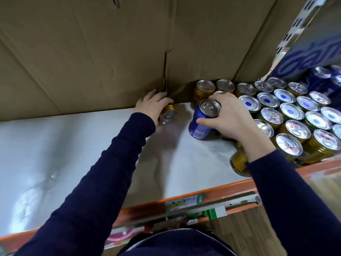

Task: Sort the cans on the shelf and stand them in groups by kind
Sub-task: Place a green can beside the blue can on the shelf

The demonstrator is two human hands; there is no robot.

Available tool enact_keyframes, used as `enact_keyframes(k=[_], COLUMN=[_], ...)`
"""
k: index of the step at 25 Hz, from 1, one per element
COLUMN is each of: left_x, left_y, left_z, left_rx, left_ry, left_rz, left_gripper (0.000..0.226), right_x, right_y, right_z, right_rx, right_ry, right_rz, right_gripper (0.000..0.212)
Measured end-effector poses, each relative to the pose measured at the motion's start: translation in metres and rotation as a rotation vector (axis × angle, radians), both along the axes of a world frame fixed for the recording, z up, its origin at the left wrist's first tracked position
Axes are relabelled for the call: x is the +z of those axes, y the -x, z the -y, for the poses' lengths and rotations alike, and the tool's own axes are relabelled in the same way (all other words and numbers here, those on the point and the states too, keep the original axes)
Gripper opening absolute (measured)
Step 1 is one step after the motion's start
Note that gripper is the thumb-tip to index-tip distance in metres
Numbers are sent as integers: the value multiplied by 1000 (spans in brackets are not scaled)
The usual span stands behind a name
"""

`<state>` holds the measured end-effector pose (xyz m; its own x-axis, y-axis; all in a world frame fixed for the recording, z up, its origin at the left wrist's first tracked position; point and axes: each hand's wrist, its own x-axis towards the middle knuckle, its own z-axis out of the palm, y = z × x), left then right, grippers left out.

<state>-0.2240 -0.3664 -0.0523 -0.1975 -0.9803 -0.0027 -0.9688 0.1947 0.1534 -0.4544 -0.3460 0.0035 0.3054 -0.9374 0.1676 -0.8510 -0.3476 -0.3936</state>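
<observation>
The left grip (151, 106) curls round a ribbed gold can (167, 115) tilted on the white shelf (92, 145), and at its three o'clock the right grip (228, 117) clasps a silver-topped blue can (202, 122).

blue can (202, 120) tilted; gold can (167, 114) tipped.

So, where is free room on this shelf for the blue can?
The shelf is bare left of the left hand, from cardboard wall to orange edge, and in front of the blue can. Right of the right hand, cans stand packed.
</observation>
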Motion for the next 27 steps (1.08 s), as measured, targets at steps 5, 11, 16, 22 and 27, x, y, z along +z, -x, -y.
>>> enact_keyframes(k=[5,11,16,22,27], left_x=[-8,-13,-21,-25,-24], left_y=[-7,-8,11,48,105], left_z=[-10,-35,-59,-73,-87], left_rx=[-7,240,270,310,393], left_ry=[110,194,74,71,109], left_rz=[-135,-625,-889,-869,-840], left_gripper=[73,70,73,65,71], right_x=[-21,-37,-28,4,27], right_y=[1,7,14,53,108], right_z=[-11,-31,-53,-61,-63], right_rx=[-33,-112,-81,-47,99], right_ry=[-110,-77,47,113,37], right_rz=[135,392,558,787,879], right_gripper=[76,74,70,60,55])
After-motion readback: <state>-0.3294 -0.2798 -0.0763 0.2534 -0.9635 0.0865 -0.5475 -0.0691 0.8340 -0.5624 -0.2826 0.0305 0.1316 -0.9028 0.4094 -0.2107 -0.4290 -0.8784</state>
